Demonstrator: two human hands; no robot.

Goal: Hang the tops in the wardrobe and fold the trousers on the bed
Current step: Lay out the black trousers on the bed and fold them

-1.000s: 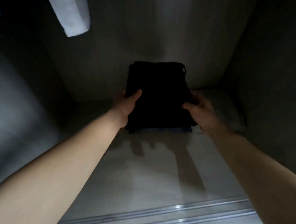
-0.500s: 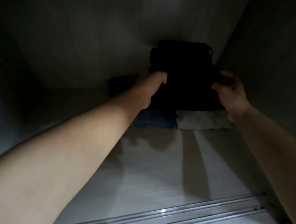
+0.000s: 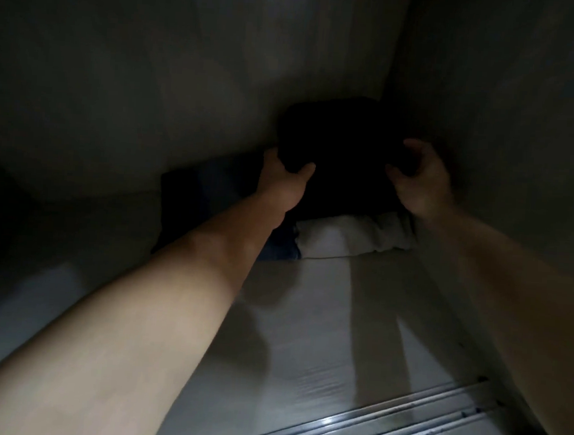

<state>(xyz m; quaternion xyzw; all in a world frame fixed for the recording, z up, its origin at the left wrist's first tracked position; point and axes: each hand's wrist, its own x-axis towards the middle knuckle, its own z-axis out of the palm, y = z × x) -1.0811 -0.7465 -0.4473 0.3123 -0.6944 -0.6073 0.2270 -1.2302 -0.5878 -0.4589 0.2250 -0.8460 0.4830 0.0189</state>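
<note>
Item: folded black garment [image 3: 347,143], in the rear right corner of the wardrobe, on a white folded cloth [image 3: 351,236].
Left hand [image 3: 283,180]: grips the left edge.
Right hand [image 3: 422,182]: curled on the right edge.
Handling: probably soft, light and limp; support both sides.

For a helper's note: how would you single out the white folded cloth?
Look at the wardrobe floor, far right corner. There the left hand and right hand hold a black folded garment; the white folded cloth lies below it, beside a blue one. It alone is pale.
</note>
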